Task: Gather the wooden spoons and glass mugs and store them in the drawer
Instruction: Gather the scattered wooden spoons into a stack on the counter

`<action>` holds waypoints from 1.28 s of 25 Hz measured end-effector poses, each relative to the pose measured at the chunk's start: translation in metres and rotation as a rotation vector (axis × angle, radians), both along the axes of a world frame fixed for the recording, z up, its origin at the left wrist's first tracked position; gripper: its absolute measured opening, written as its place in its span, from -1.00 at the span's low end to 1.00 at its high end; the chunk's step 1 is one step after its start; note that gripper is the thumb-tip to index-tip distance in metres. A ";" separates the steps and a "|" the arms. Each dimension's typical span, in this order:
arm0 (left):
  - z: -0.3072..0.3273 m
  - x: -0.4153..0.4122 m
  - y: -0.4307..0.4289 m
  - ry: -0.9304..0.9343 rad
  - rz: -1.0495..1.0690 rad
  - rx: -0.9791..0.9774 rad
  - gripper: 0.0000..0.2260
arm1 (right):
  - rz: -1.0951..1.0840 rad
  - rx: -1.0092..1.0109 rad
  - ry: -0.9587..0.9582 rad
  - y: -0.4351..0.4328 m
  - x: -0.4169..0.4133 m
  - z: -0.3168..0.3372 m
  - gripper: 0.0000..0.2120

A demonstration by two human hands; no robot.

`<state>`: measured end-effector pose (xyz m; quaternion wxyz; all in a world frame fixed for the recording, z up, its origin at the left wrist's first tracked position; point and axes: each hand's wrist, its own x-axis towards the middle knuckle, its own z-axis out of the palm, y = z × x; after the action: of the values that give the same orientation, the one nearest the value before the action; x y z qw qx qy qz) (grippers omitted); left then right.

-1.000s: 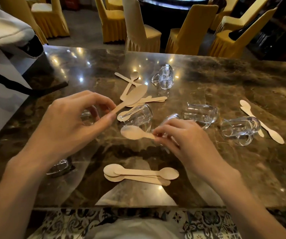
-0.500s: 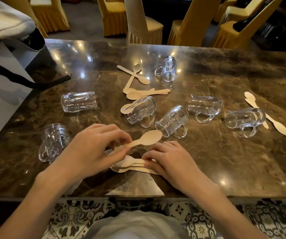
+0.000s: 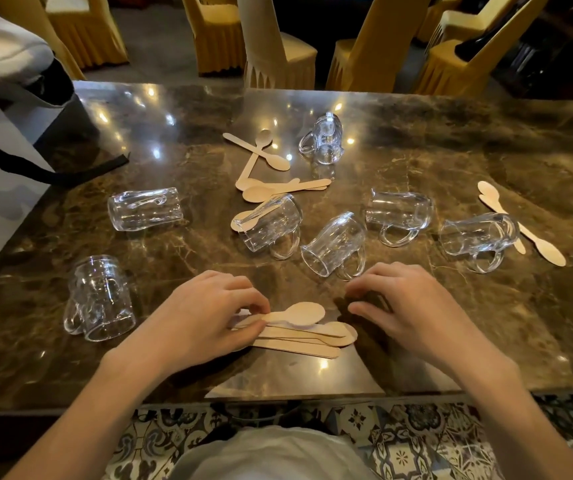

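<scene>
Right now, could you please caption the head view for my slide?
Left hand pinches the top spoon of a stack, glass mugs scattered around.

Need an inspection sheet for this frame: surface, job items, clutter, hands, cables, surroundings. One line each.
Surface: dark marble table, glossy, with light reflections.
Job's things: seven glass mugs scattered, most lying on their sides; spoon stack at the near edge; spoon cluster at the back centre; spoon pair at the right, partly behind a mug; drawer not in view.
Clutter: grey bag with a black strap at the left end.
Hands: left hand pinches the handle of the top spoon on the stack; right hand open beside the stack, holding nothing.
Cables: nothing seen.
Surroundings: yellow-covered chairs beyond the table; patterned floor tiles below.
</scene>
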<state>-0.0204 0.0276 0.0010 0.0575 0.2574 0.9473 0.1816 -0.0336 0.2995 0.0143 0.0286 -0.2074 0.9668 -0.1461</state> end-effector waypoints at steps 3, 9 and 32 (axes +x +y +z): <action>-0.004 -0.005 0.000 -0.046 -0.021 -0.021 -0.72 | -0.057 -0.001 0.032 0.012 -0.004 0.004 -0.71; 0.022 -0.027 0.005 -0.200 -0.114 -0.088 -0.66 | -0.113 -0.088 0.042 0.037 -0.023 0.020 -0.71; 0.004 -0.219 0.056 -0.017 0.269 -0.191 -0.78 | -0.308 -0.060 0.017 0.058 -0.199 0.019 -0.79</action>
<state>-0.2389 0.0837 0.0051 0.0650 0.1200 0.9857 0.0989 -0.2322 0.3574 0.0330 -0.0085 -0.0589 0.9826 -0.1757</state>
